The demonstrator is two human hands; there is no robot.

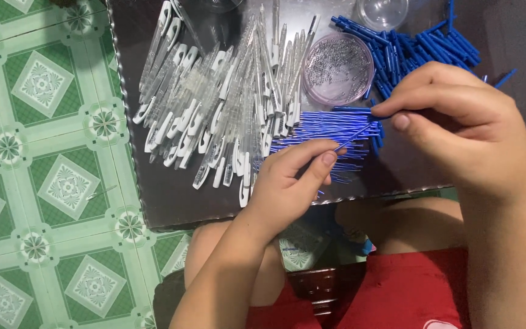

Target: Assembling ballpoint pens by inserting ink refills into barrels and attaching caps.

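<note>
My left hand (287, 180) and my right hand (458, 122) pinch the two ends of one thin blue pen refill (355, 134) above a shiny metal tray (165, 189). Under the refill lies a heap of several more blue refills (321, 125). A big pile of clear and white pen barrels (214, 103) covers the tray's left half. A round clear dish of tiny metal springs (338, 68) stands just behind the refills. Blue pen end pieces (424, 49) are heaped at the tray's far right, behind my right hand.
The tray rests on a green patterned tile floor (44, 183). A clear round container (382, 11) stands at the tray's back edge. My knees and red shorts (409, 292) are below the tray's near edge, with a small dark object between them.
</note>
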